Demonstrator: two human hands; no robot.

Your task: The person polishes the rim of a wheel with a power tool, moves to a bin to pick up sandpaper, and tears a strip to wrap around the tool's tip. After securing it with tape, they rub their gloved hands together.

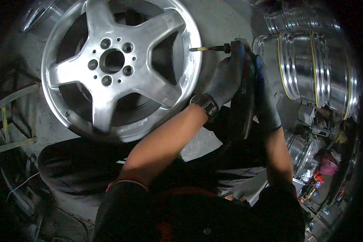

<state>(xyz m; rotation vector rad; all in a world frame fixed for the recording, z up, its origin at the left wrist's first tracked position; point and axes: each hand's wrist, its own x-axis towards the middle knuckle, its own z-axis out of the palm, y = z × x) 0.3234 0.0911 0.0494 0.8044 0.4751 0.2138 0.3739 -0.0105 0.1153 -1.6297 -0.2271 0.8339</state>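
Note:
A bare-metal five-spoke alloy wheel (121, 82) lies face up in front of me, its lug holes ringed around the centre bore. Both my gloved hands are closed round a dark die grinder (243, 107) to the right of it. My left hand (228, 76), with a watch at the wrist, grips the front part from the left. From the right, my right hand (267, 99) wraps the body. The thin shaft with a pale yellowish tip (197, 49) points left and overlaps the wheel's outer rim in this view. Glove and shadow hide parts of the tool.
Shiny wheel barrels (296, 66) stand in a row on the right, with another wheel (300, 151) below them. Assorted small items and a pink bag (328, 163) lie along the right side. A metal frame (16, 94) stands at the left. My knee (64, 165) is close under the wheel.

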